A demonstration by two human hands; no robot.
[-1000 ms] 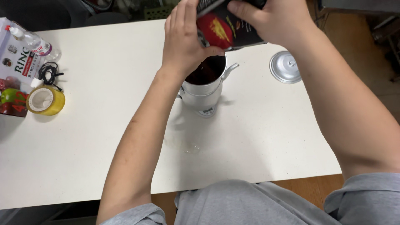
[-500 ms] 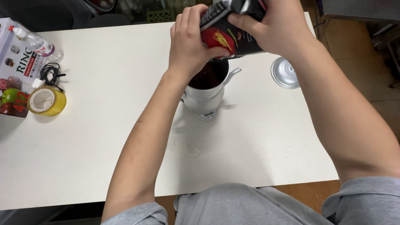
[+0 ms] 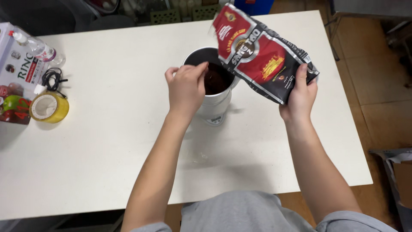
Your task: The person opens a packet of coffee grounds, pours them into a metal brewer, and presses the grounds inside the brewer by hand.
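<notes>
My right hand [image 3: 300, 92] grips the red-black foil bag [image 3: 262, 53] by its bottom corner; soft, slick, prob light. Left hand [image 3: 185, 88] pinches the metal canister [image 3: 214, 101] rim on the table [image 3: 107, 141].

pouch [image 3: 262, 56] above pot [image 3: 212, 96], tape roll [image 3: 49, 107] far left
</notes>
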